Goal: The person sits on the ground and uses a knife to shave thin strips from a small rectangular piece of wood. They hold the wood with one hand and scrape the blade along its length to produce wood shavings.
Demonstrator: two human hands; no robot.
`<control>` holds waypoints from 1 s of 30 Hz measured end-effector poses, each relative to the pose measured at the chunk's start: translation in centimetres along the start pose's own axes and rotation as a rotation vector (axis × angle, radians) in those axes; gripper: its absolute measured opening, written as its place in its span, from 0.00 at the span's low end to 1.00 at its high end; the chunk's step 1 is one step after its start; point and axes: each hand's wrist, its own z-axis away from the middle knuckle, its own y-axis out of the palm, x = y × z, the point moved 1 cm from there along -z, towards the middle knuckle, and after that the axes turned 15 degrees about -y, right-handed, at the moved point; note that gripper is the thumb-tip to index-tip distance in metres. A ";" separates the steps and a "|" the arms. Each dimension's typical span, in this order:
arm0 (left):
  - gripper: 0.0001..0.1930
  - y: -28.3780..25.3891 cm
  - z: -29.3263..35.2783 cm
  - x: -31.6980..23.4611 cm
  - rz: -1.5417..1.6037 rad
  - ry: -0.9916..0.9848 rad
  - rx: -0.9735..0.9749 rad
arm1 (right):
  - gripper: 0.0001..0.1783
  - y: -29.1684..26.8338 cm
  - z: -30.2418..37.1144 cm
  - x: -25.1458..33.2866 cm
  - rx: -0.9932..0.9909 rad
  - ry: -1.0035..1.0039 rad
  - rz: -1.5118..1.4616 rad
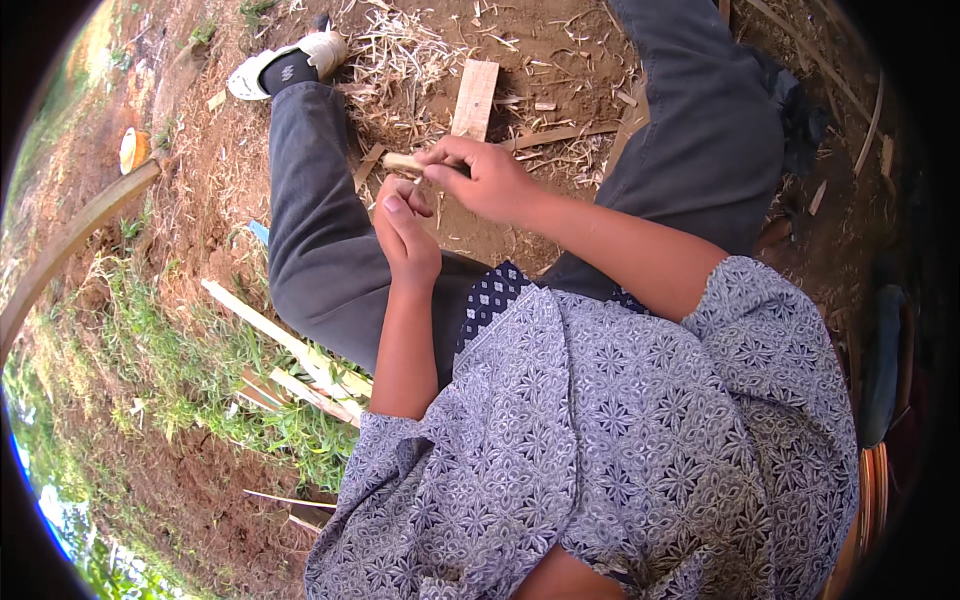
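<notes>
My right hand (490, 182) is closed around a short, rounded pale wooden piece (404, 163), which looks like a handle. Its blunt end sticks out to the left past my fingers, and the rest is hidden in my grip. Just below it, my left hand (406, 235) is closed, with the thumb up and the fingers curled. A tiny pale bit shows at its fingertips, too small to name. Both hands are close together between my spread legs, above the dirt ground. Beyond them, a flat wooden board (475, 98) lies on the soil.
Pale wood shavings (400, 50) are scattered around the board. A thin wooden strip (562, 135) lies right of it. Long split pieces (270, 330) rest on grass at my left. A curved pole (75, 230) and an orange-and-white object (133, 150) are farther left. Coiled strips (873, 495) sit at right.
</notes>
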 end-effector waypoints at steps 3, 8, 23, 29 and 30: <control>0.27 0.0 0.2 -1.1 -0.089 -0.022 0.036 | 0.13 -1.1 0.2 -2.0 -0.009 0.103 0.035; 0.27 0.1 0.1 -1.2 -0.084 0.013 0.040 | 0.12 -0.4 0.1 -0.6 0.011 0.063 -0.054; 0.30 0.0 0.5 -1.0 -0.118 -0.088 -0.050 | 0.13 0.9 0.9 -2.5 -0.059 -0.019 -0.054; 0.30 -0.5 0.3 -0.1 -0.100 -0.053 -0.028 | 0.14 1.8 0.4 -0.9 -0.073 -0.165 -0.242; 0.30 -0.1 0.4 -0.2 -0.109 -0.048 -0.053 | 0.14 0.9 0.6 -1.4 -0.022 0.038 -0.158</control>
